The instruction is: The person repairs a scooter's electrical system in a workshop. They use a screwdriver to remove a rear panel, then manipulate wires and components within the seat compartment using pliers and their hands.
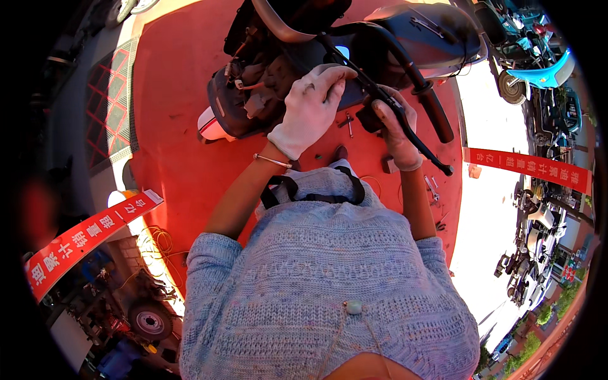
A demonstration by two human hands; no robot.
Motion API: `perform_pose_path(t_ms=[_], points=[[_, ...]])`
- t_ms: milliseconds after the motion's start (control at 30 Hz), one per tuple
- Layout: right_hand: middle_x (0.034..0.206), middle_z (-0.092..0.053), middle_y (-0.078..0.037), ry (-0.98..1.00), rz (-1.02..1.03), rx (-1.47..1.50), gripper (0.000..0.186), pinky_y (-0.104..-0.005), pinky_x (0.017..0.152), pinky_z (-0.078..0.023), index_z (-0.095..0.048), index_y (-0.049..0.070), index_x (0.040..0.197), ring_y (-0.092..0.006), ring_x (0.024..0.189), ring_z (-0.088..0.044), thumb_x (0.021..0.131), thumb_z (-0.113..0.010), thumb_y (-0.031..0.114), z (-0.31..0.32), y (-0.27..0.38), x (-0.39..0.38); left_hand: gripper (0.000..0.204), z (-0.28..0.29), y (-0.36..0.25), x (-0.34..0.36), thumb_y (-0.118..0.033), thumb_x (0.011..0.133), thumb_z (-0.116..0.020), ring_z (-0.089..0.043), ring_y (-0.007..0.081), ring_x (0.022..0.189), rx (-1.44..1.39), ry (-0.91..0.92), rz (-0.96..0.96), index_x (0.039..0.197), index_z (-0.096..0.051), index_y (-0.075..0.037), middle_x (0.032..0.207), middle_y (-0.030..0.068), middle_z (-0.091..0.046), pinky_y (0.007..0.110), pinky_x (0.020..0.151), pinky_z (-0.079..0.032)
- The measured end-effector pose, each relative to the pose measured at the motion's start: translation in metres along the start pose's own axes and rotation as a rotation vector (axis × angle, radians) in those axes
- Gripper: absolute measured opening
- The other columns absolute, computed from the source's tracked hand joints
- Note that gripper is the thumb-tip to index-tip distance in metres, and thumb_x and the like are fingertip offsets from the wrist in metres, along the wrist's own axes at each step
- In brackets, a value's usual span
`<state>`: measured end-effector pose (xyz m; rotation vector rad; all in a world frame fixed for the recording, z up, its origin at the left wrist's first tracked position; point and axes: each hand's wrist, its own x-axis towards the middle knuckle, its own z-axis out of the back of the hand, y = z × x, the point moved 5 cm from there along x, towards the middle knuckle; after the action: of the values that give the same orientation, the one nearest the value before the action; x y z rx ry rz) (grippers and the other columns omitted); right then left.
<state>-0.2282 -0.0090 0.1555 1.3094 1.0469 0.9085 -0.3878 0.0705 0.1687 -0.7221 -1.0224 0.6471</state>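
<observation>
Both my hands wear pale work gloves with dark smudges and are at the handlebar of a partly stripped scooter. My left hand (310,111) has its fingers bent together near the inner end of a long black brake lever (415,139); what its fingertips pinch, if anything, is hidden. My right hand (399,130) is closed round the lever, thumb on one side and fingers on the other. A small black block-shaped part (370,118) sits beside the right thumb. The black handlebar grip (436,114) lies just beyond the lever, to the right.
Exposed wiring and connectors (253,85) fill the opened scooter front. The dark seat (424,35) is at the far side. Tools (432,189) and a T-shaped tool (346,125) lie on the red floor (171,126). Red banners (529,170) flank it, with parked scooters (538,76) at right.
</observation>
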Motion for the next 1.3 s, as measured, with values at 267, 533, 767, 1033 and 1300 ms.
perform_pose_path(t_ms=[267, 533, 767, 1033, 1300], points=[[0.094, -0.060, -0.004, 0.176, -0.070, -0.168, 0.040, -0.0220, 0.069, -0.049, -0.056, -0.003, 0.115, -0.0083, 0.080, -0.058, 0.079, -0.071, 0.007, 0.001, 0.014, 0.006, 0.017, -0.010, -0.009, 0.035, -0.014, 0.081, -0.062, -0.059, 0.0211, 0.089, 0.456, 0.269, -0.451, 0.097, -0.063, -0.017, 0.093, -0.0003, -0.062, 0.031, 0.079, -0.047], [0.115, -0.055, -0.013, 0.443, -0.126, 0.094, 0.062, -0.0328, 0.087, -0.048, -0.041, -0.004, 0.131, -0.0195, 0.100, -0.059, 0.082, -0.069, 0.021, 0.011, 0.015, 0.006, 0.014, -0.008, -0.009, 0.040, -0.018, 0.083, -0.060, -0.055, 0.0233, 0.079, 0.382, 0.463, -0.578, 0.096, -0.056, -0.015, 0.083, 0.0040, -0.055, 0.034, 0.074, -0.046], [0.123, -0.053, -0.023, 0.672, -0.567, 0.680, 0.071, -0.0497, 0.099, -0.041, -0.036, -0.006, 0.134, -0.0313, 0.114, -0.053, 0.091, -0.047, 0.050, -0.008, -0.028, 0.022, 0.014, -0.012, -0.001, 0.031, -0.017, 0.082, -0.060, -0.055, 0.0233, 0.084, 0.334, 0.570, -0.573, 0.094, -0.055, -0.012, 0.084, 0.0057, -0.055, 0.034, 0.076, -0.045], [0.109, -0.058, -0.018, 0.886, -0.409, 0.091, 0.048, -0.0311, 0.080, -0.049, -0.050, -0.004, 0.120, -0.0217, 0.096, -0.059, 0.094, -0.046, 0.036, -0.001, -0.032, 0.033, 0.017, -0.012, 0.001, 0.021, -0.019, 0.081, -0.060, -0.057, 0.0219, 0.085, 0.386, 0.647, -0.681, 0.095, -0.056, -0.011, 0.085, 0.0046, -0.056, 0.033, 0.076, -0.047], [0.096, -0.064, -0.007, 0.566, -0.614, 0.178, 0.036, -0.0218, 0.065, -0.046, -0.056, -0.002, 0.114, -0.0102, 0.082, -0.059, 0.092, -0.050, 0.027, -0.002, -0.015, 0.019, 0.007, -0.021, 0.009, 0.026, -0.019, 0.082, -0.056, -0.057, 0.0162, 0.081, 0.489, 0.610, -0.832, 0.088, -0.056, -0.019, 0.079, -0.0005, -0.054, 0.029, 0.071, -0.045]])
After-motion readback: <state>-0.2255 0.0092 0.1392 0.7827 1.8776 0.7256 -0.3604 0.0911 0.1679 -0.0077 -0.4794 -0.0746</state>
